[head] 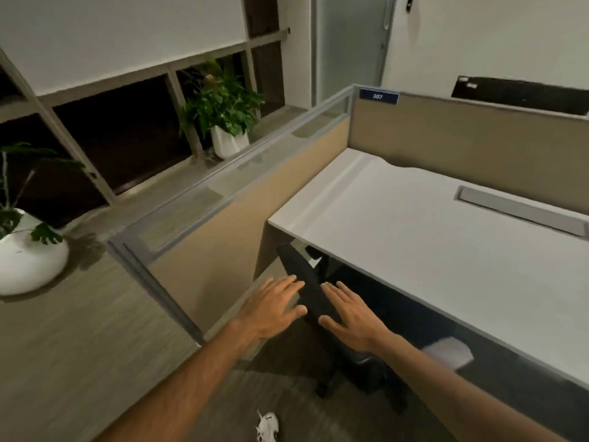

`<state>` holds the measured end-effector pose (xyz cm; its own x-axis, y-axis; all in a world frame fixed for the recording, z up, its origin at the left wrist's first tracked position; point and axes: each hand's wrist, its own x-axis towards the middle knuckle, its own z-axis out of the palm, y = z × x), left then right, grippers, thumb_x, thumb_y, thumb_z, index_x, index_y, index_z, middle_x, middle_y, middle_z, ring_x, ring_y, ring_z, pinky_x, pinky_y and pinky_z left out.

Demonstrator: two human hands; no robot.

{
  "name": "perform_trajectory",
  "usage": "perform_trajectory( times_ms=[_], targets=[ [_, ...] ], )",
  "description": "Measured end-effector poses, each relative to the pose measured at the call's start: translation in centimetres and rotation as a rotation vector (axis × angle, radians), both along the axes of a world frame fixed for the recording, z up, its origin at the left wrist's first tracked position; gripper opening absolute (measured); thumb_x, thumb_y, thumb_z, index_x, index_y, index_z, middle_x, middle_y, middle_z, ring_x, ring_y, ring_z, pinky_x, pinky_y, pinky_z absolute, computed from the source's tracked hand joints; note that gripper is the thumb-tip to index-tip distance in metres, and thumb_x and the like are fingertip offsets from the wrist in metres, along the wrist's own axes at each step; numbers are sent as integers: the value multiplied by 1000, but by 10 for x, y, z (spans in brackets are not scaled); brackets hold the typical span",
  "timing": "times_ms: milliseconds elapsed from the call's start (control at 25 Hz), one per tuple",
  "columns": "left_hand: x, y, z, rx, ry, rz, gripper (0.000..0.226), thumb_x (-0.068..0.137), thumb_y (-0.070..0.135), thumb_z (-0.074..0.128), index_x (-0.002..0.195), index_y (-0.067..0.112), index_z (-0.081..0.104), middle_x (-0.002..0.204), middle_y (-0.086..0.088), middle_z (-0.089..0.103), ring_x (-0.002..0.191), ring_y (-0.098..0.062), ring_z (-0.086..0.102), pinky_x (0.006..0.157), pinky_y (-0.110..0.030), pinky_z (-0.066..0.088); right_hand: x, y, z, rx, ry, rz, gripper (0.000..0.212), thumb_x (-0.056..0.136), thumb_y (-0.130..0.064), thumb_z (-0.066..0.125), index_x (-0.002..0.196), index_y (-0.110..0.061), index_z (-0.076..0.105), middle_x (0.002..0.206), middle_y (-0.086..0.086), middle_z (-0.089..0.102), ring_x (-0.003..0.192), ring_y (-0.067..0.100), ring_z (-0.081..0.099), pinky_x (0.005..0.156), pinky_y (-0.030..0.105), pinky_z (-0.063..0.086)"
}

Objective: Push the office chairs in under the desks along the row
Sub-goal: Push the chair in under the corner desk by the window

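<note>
- The person's left hand (pixel 274 306) and right hand (pixel 347 314) were both spread flat with fingers extended, gripping nothing, one on either side of the black backrest (pixel 314 293) of the office chair (pixel 357 362).
- Whether the palms actually touched the backrest or hung just beside it could not be told from the head view.
- Below the hands, the chair's base and castors (pixel 325 389) stood on the dark carpet (pixel 280 378), with a white shoe (pixel 267 425) nearer the camera.
- Beyond the fingertips, the chair's seat appeared already tucked beneath the white desk (pixel 430 224); only the backrest and part of the base remained outside the front edge.
- A good finish would probably have meant pressing evenly with both palms, straight toward the desk, so the chair rolled in square rather than swivelling.
- To the left of the hands, the tan partition (pixel 229 224) stood close by, so drifting that way risked a scrape.
- Farther off, the label "307" (pixel 378 96) marked the panel, with potted plants (pixel 223 113) on the sill.
</note>
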<state>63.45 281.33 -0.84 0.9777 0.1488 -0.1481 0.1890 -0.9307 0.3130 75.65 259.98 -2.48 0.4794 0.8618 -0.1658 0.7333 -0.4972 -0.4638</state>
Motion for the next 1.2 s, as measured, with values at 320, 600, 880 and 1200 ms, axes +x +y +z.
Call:
perform_trajectory(
  times_ms=[320, 600, 880, 1200],
  targets=[
    [92, 70, -56, 44, 100, -387, 67, 104, 58, 38, 161, 26, 25, 168, -1, 24, 155, -16, 15, 127, -41, 7, -11, 22, -54, -44, 98, -431, 76, 101, -61, 40, 161, -27, 9, 169, -7, 8, 154, 14, -5, 126, 44, 6],
    [145, 118, -102, 128, 250, -644, 66, 104, 60, 35, 160, 25, 28, 167, -2, 28, 154, -18, 19, 126, -42, 11, -41, 39, -95, -65, 229, -802, 69, 103, -56, 41, 159, -20, 23, 165, 0, 25, 153, 19, 17, 122, 35, 13],
    [176, 139, -119, 177, 293, -669, 65, 106, 59, 28, 160, 23, 29, 166, -2, 29, 155, -21, 17, 126, -46, 5, -58, 45, -127, -135, 37, -929, 62, 105, -57, 29, 155, -21, 35, 157, -2, 41, 145, 16, 32, 121, 37, 19],
    [175, 131, -130, 230, 346, -735, 84, 94, 70, -1, 162, 25, 20, 168, -2, 23, 156, -23, 11, 125, -53, -1, -65, 35, -140, -214, -109, -896, 73, 102, -67, 19, 143, -18, 53, 139, -1, 59, 130, 20, 52, 113, 44, 35]
  ],
)
